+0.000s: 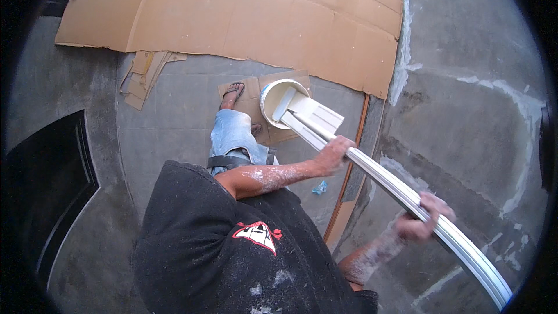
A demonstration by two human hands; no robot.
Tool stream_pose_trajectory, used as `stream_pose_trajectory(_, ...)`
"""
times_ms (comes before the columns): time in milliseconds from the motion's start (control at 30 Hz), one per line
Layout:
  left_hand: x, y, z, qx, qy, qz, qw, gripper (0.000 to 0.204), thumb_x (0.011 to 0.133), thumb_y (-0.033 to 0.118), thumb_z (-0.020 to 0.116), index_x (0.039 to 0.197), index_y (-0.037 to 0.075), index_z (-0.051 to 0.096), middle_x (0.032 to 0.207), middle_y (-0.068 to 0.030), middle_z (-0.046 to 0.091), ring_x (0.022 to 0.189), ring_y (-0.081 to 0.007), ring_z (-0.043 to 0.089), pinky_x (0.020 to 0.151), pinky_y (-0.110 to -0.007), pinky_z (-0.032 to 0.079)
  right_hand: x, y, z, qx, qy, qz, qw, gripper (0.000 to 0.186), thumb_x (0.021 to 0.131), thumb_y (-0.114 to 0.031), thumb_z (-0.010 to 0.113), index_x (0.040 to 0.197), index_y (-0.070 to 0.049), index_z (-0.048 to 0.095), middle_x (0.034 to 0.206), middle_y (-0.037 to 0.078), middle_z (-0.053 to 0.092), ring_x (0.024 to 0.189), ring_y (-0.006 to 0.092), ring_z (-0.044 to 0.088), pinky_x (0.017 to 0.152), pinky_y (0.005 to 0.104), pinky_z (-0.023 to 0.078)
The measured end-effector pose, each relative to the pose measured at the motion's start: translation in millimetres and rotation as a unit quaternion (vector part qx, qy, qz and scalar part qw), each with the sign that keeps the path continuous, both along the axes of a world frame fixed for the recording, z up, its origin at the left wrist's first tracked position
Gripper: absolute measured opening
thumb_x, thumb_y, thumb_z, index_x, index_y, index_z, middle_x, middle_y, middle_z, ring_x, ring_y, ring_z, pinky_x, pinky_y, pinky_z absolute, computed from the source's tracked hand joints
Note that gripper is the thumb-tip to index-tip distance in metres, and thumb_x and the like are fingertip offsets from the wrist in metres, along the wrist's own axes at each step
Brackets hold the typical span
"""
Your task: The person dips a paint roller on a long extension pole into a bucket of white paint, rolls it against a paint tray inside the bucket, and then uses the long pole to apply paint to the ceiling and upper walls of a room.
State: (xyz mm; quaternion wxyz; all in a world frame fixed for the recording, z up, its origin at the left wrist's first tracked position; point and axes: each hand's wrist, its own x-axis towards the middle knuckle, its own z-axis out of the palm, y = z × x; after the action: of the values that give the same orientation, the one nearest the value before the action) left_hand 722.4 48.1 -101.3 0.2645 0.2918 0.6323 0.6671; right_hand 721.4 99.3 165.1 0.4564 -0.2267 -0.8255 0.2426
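A long pale ribbed pole slants from a white bucket down to the lower right. My left hand is closed around it nearer the bucket. Farther down its length, my right hand wraps it too, slightly blurred. At the pole's upper end, a pale paint roller lies in the bucket's mouth. It rests by a cream-coloured flat board that leans out over the rim. White smears coat both forearms. The bucket's contents are hard to make out.
Large cardboard sheets cover the far floor, with torn cardboard strips at left. The bucket stands on another cardboard piece, by my sandalled foot. A grey wall with white patches rises at right. A crumpled blue scrap lies on the floor.
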Motion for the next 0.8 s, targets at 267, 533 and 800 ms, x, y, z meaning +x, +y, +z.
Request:
stream_pose_trajectory(267, -7.8, -9.3, 48.4, 0.029, -0.005, -0.014, 0.999, 0.036, 0.076, 0.003, 0.065, 0.109, 0.005, 0.051, 0.104, -0.0116, 0.054, 0.103, -0.0311, 0.053, 0.091, -0.042, 0.043, 5.2, -8.3, 48.0, -0.125, 0.069, 0.022, 0.99, 0.014, 0.081, -0.015, 0.056, 0.085, -0.012, 0.043, 0.063, 0.001, 0.046, 0.057, 0.0111, 0.05, 0.06, 0.0291, 0.048)
stream_pose_trajectory(533, -7.6, -15.3, 11.8, -0.004, 0.012, 0.011, 1.0, 0.034, 0.075, 0.0, 0.063, 0.107, 0.004, 0.052, 0.107, -0.0141, 0.055, 0.105, -0.0331, 0.053, 0.091, -0.043, 0.043, 19.1, -2.5, 11.1, -0.203, 0.067, 0.036, 0.976, 0.01, 0.081, -0.012, 0.056, 0.086, -0.01, 0.048, 0.069, 0.004, 0.054, 0.071, 0.0152, 0.058, 0.076, 0.0361, 0.052)
stream_pose_trajectory(800, 19.0, -4.0, -64.5, -0.053, -0.014, 0.043, 0.998, 0.038, 0.073, -0.006, 0.058, 0.109, 0.003, 0.053, 0.108, -0.0172, 0.053, 0.108, -0.0361, 0.049, 0.095, -0.043, 0.041, 29.8, -9.5, -67.1, -0.217, 0.057, 0.035, 0.974, 0.018, 0.081, -0.012, 0.057, 0.091, -0.01, 0.042, 0.07, 0.006, 0.054, 0.073, 0.019, 0.059, 0.077, 0.0381, 0.052)
